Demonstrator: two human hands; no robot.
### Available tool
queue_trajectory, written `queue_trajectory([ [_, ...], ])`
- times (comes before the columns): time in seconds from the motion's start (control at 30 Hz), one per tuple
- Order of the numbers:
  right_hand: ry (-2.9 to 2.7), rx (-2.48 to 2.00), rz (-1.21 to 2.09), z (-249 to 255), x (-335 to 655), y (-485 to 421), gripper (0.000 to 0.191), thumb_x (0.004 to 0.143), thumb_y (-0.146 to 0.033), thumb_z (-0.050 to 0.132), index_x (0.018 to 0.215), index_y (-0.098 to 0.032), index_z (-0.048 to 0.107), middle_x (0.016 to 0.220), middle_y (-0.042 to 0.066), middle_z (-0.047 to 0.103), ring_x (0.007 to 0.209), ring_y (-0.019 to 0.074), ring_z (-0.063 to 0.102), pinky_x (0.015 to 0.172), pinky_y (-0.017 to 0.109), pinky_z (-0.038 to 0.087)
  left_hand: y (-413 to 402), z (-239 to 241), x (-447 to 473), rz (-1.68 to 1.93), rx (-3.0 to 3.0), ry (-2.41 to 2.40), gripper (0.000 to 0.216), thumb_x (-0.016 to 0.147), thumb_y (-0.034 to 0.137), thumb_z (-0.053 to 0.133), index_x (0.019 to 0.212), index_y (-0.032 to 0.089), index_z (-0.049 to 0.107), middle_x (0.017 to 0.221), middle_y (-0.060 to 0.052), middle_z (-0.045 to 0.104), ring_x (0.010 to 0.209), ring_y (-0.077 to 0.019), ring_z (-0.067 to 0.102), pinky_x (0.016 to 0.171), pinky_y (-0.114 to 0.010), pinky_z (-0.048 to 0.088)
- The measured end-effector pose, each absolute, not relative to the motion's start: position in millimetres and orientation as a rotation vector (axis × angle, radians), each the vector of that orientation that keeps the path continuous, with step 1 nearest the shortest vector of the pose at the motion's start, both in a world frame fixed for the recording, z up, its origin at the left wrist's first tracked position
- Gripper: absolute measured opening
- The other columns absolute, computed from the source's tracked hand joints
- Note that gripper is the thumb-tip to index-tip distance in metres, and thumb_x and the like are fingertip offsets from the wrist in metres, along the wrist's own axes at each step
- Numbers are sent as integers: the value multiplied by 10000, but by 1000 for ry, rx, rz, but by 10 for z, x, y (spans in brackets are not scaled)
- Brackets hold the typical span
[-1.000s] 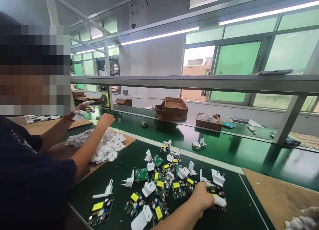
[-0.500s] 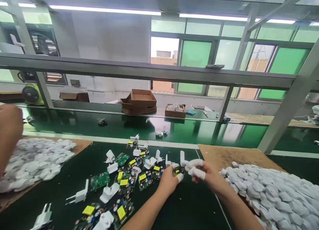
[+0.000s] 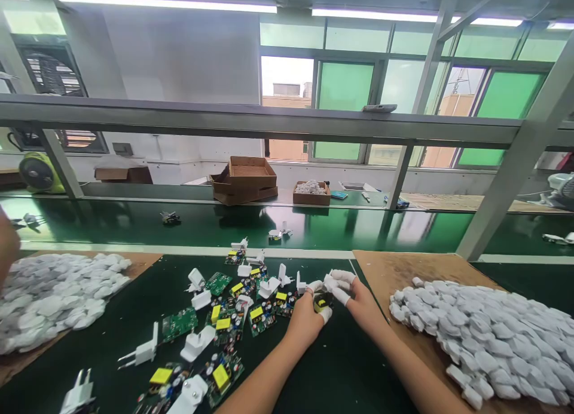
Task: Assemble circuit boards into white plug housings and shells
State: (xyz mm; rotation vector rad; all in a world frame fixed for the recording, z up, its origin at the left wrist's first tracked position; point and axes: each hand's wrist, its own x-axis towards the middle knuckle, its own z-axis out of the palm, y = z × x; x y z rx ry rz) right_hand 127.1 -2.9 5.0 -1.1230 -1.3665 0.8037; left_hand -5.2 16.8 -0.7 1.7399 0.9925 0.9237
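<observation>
My left hand (image 3: 306,313), with white covers on its fingertips, is closed around a small circuit board (image 3: 321,303) with a yellow part on it. White-covered fingers of my right hand (image 3: 352,294) pinch a white plug piece (image 3: 330,282) at the far edge of that board. Fingers partly hide where the two parts meet. Just left of my hands lies a loose cluster of circuit boards (image 3: 262,316) with yellow blocks and white plug pieces, some with two pins, such as a plug (image 3: 142,352) on the dark mat (image 3: 345,366).
White pieces are heaped on brown boards at right (image 3: 493,336) and left (image 3: 58,288). Another person's arm (image 3: 5,247) enters at the left edge. Beyond runs a green belt (image 3: 233,226) carrying several small assemblies. Cardboard boxes (image 3: 251,178) stand behind it, under a grey frame bar (image 3: 224,118).
My right hand has moved left and closed its fingers on the white plug piece over the board. The other person's arm has drawn back to the left. The view has shifted slightly.
</observation>
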Motion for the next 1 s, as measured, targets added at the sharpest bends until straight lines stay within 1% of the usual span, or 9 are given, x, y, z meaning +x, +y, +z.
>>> queue_trajectory([
  [0.13,-1553,-1214,653,66,1227,-94,230,697,-277,494,889,-152,498,910,81,557,860,188,518,795,348,396,152,17,-47,960,1737,988,443,566,115,488,1008,137,469,1056,-94,519,971,-197,462,864,-313,330],
  [0.27,-1648,-1300,499,68,1223,-92,212,678,-273,489,840,-145,539,871,91,552,871,227,492,791,389,374,136,34,-41,962,1745,968,418,569,109,473,986,146,486,1002,-75,547,910,-186,494,835,-298,353],
  [0.4,-1683,-1330,398,79,1183,-94,208,704,-277,431,820,-161,558,868,83,536,856,213,480,798,375,360,129,22,-47,960,1751,966,435,578,113,465,1012,140,476,960,-68,564,880,-187,503,819,-302,361],
  [0.47,-1712,-1336,356,85,1168,-98,214,697,-279,436,824,-168,568,883,82,536,877,220,461,810,380,343,133,14,-49,959,1752,967,434,582,115,461,1016,140,473,937,-66,572,861,-189,508,808,-307,368],
  [0.57,-1763,-1356,323,84,1176,-97,202,657,-255,473,802,-172,586,845,77,551,853,240,461,784,397,348,146,8,-48,964,1748,960,419,580,106,460,998,131,482,932,-70,575,857,-188,509,800,-302,373],
  [0.67,-1758,-1409,306,63,1210,-86,231,660,-240,461,839,-150,576,789,83,545,775,235,484,732,402,376,157,4,-44,971,1745,946,415,584,114,475,998,145,485,952,-63,572,873,-186,505,801,-291,371],
  [0.83,-1766,-1437,314,39,1237,-73,257,710,-259,418,904,-159,553,785,59,539,757,191,507,715,330,413,150,5,-43,980,1719,953,424,577,131,497,1000,168,497,938,-56,574,862,-197,506,806,-308,357],
  [0.9,-1788,-1443,297,40,1227,-73,237,698,-246,437,870,-163,577,784,65,534,767,202,500,721,345,409,141,9,-47,988,1687,962,413,567,127,501,977,171,511,900,-53,583,833,-201,511,800,-317,355],
  [1.0,-1822,-1452,252,37,1208,-80,213,679,-218,460,822,-187,614,841,86,513,846,238,462,780,402,360,143,3,-52,1005,1605,968,371,549,118,508,913,182,537,845,-44,589,789,-200,516,784,-322,358],
])
